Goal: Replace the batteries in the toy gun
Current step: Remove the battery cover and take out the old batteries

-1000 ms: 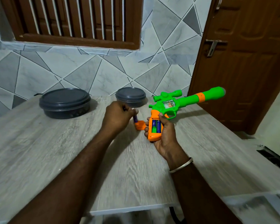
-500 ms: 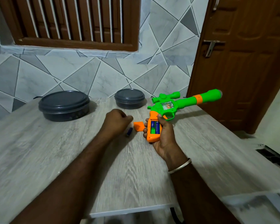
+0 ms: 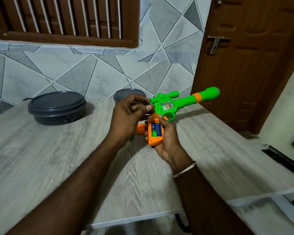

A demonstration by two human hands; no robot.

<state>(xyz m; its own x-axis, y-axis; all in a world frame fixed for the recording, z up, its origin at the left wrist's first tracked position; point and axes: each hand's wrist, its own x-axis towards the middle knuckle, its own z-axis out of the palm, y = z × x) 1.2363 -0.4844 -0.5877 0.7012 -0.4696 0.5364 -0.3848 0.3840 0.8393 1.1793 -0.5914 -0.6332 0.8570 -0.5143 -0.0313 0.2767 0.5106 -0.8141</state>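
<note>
My right hand (image 3: 166,143) grips the orange handle of the green and orange toy gun (image 3: 170,106), whose barrel points up and to the right. The handle's battery compartment is open and shows two blue batteries (image 3: 156,129) side by side. The loose orange cover (image 3: 140,128) lies on the table just left of the handle. My left hand (image 3: 127,116) hovers above the cover, next to the gun's rear. Its fingertips pinch a small dark object (image 3: 145,103) that is too small to identify.
The grey wood-grain table (image 3: 58,158) holds a large dark lidded round container (image 3: 56,107) at back left. A smaller one (image 3: 134,92) stands behind my left hand. A tiled wall lies behind, and a brown door (image 3: 253,65) at right. The table's front edge is near.
My left hand set a battery down on the table, then rose and moved right, close to the gun, still pinching the dark object. My right hand kept the gun steady.
</note>
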